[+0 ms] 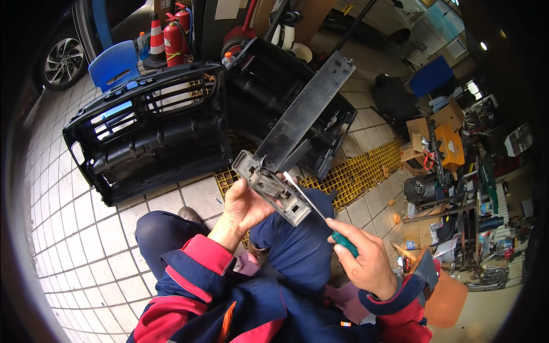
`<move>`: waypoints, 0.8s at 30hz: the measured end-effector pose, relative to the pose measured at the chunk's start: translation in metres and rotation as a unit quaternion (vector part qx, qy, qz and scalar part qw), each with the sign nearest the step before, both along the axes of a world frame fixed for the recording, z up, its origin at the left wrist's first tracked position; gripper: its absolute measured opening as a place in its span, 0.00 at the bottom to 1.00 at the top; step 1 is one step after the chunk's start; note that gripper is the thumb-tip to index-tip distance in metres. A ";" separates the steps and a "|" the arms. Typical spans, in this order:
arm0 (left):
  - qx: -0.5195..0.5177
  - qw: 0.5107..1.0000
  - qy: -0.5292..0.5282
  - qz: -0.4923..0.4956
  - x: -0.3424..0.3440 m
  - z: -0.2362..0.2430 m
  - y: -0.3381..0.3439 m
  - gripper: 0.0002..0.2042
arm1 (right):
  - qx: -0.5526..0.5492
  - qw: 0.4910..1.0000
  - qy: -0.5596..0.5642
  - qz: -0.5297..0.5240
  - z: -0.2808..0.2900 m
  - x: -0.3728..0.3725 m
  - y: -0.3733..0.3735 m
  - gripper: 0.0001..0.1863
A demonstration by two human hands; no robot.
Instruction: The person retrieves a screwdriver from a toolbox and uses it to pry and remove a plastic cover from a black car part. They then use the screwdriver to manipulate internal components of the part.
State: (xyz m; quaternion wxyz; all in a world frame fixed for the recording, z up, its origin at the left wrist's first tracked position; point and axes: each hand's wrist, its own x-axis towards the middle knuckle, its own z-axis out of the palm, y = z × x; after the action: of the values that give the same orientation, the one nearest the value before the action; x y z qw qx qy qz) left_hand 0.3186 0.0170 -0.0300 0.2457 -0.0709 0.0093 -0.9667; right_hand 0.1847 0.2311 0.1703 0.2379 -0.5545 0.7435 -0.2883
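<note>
My left hand (246, 207) grips the near end of a long grey T-shaped part (309, 111), its thumb on the edge of the wide crosspiece. The straight channel-like arm of the part points up and to the right. Some of my left fingers are hidden behind the crosspiece. In my right hand (366, 260) is a screwdriver (345, 244) with a green handle, my index finger stretched along it. Its thin metal shaft runs up and left to the crosspiece, with the pale tip near the joint of arm and crosspiece. Whether the tip touches is unclear.
Two black slatted frames, one at the left (166, 134) and one behind the part (257, 86), stand on the tiled floor by a yellow grating (369, 177). Beyond are a blue chair (114, 63), a cone (156, 37) and red fire extinguishers (173, 43). Cluttered tools and boxes (449, 146) fill the right.
</note>
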 end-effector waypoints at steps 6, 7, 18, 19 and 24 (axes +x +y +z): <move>0.085 0.996 -0.010 -0.034 -0.002 -0.001 0.002 0.41 | 0.010 0.999 0.034 0.020 -0.003 -0.001 -0.004 0.28; 0.087 0.996 -0.002 -0.034 -0.002 -0.002 0.001 0.40 | 0.007 0.999 0.038 0.017 -0.003 -0.001 -0.004 0.27; 0.101 0.989 -0.102 -0.021 -0.004 -0.013 0.000 0.34 | -0.029 0.985 0.167 0.026 0.004 -0.003 -0.017 0.26; 0.097 0.989 -0.110 -0.015 -0.004 -0.013 0.001 0.34 | -0.031 0.981 0.189 0.033 0.005 -0.003 -0.018 0.26; 0.070 0.996 -0.050 0.002 -0.002 -0.009 0.004 0.35 | -0.064 0.973 0.217 0.047 0.011 -0.001 -0.019 0.25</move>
State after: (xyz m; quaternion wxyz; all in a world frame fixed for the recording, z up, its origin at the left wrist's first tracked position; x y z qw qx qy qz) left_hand 0.3167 0.0206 -0.0391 0.2523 -0.0051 0.0648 -0.9655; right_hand 0.1839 0.2121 0.1810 0.0478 -0.6523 0.7305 -0.1966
